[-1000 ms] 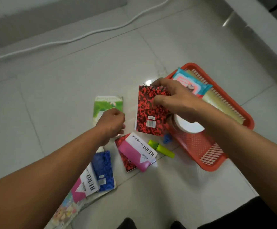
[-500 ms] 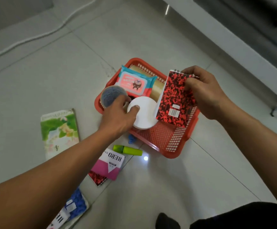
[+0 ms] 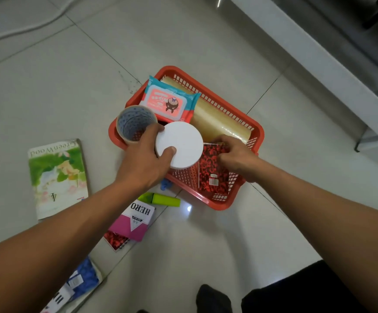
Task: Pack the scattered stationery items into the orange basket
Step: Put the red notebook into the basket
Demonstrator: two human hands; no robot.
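Left hand (image 3: 146, 161): bare forearm (image 3: 59, 233) reaching forward, thumb on top of white round lid (image 3: 183, 143), fingers curled round its rim. Right hand (image 3: 235, 154): knuckles up, fingers curled onto red spiral notebook (image 3: 210, 175).

One head-worn camera looks steeply down, close above the orange basket (image 3: 172, 70).

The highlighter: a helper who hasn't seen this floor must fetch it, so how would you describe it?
Find the orange basket on the tiled floor. Just outside the basket's edge nearest the person, next to the pink HERO box, lies the highlighter. Unlike that flat box, it is lime-green and pen-shaped.
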